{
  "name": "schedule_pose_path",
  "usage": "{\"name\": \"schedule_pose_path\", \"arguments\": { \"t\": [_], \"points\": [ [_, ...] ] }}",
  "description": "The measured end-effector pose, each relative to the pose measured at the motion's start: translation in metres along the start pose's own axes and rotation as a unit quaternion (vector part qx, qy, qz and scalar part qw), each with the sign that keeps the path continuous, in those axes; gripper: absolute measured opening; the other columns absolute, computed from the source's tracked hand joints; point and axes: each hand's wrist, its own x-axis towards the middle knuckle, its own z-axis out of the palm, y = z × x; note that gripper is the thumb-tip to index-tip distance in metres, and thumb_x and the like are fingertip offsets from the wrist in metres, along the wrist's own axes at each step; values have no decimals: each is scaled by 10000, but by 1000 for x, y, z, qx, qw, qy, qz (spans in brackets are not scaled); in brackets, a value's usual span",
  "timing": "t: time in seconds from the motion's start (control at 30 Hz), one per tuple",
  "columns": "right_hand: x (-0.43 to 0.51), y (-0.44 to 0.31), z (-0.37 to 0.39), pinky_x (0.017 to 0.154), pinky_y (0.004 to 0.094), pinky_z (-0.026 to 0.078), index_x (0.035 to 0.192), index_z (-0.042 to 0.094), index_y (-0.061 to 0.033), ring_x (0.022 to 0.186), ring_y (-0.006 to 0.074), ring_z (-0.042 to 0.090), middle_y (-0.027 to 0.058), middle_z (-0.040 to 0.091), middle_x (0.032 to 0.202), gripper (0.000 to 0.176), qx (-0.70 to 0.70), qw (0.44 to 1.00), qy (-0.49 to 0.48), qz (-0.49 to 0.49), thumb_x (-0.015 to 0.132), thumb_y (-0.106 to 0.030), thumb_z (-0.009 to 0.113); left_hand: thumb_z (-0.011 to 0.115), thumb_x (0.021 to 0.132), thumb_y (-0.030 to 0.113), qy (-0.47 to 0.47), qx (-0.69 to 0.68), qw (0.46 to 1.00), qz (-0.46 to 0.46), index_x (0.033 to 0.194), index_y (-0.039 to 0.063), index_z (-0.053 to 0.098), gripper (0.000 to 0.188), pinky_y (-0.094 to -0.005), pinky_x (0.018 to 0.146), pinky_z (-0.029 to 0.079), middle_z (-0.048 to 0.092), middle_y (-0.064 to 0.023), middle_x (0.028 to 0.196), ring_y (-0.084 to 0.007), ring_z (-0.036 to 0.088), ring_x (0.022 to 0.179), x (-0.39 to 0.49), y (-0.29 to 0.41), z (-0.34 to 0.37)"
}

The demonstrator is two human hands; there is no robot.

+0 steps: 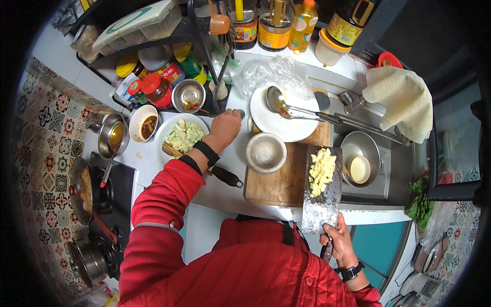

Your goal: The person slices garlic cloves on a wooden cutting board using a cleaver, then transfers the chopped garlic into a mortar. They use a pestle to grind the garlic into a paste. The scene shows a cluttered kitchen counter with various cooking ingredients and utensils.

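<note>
My left hand (228,124) reaches over the counter, its fingers curled round a small grey object (241,114), mostly hidden. By the forearm, a white plate (159,134) holds chopped pale green vegetable (186,135). My right hand (338,240) grips the handle of a cleaver (322,217), whose flat blade bears chopped pale yellow pieces (321,172), above the right edge of a wooden cutting board (268,190). On the board's left side stands a stone mortar (266,153). Behind it, a white plate (268,128) carries a metal ladle (274,99).
Right is a sink (397,169) with a metal bowl (378,146). A dark-handled tool (226,176) lies left of the board. Farther left are a sauce bowl (134,132), a metal bowl (101,142) and a stove (124,180) with a lidded pan (80,192). Bottles (274,34) line the back.
</note>
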Motion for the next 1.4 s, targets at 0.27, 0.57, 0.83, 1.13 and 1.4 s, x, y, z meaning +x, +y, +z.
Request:
{"name": "schedule_pose_path", "arguments": {
  "t": [0.27, 0.57, 0.83, 1.13, 1.4],
  "points": [
    [18, -8, 19, 501, 243, 439, 1299, 408, -113, 584, 104, 514, 35, 586, 951, 427, -23, 996, -77, 35, 920, 30, 545, 663, 793, 128, -146, -73, 974, 158, 1084, 84, 476, 349, -496, 699, 517, 453, -184, 1143, -391, 628, 823, -9, 13, 4],
    [26, -19, 37, 538, 236, 436, 1254, 429, -112, 604, 97, 493, 19, 549, 910, 347, -68, 988, -125, 57, 948, 0, 548, 513, 913, 239, -190, -268, 944, 15, 955, 46, 516, 197, -494, 734, 491, 628, -197, 746, -414, 621, 791, -6, 16, 15],
    [35, -32, 54, 522, 221, 429, 1257, 437, -115, 572, 80, 498, -7, 529, 786, 343, -76, 983, -145, 88, 948, -1, 532, 696, 786, 245, 136, -309, 873, 353, 1028, 78, 623, 302, -503, 972, 421, 598, -104, 1120, -320, 554, 1122, -29, 90, -95],
    [35, -46, 65, 531, 233, 437, 1295, 416, -130, 570, 92, 500, -1, 521, 776, 395, -121, 974, -150, 123, 942, 7, 527, 689, 792, 289, 117, -216, 889, 387, 1005, 80, 583, 316, -588, 1109, 260, 544, -135, 1146, -353, 456, 1226, -43, 131, -72],
    [19, -50, 60, 536, 242, 436, 1325, 405, -145, 579, 92, 491, -1, 527, 831, 431, -98, 975, -126, 152, 942, 11, 528, 646, 804, 141, 148, -218, 913, 311, 928, 60, 566, 169, -441, 953, 433, 549, -121, 1033, -298, 528, 1058, -37, 114, -45]
  ]
}}
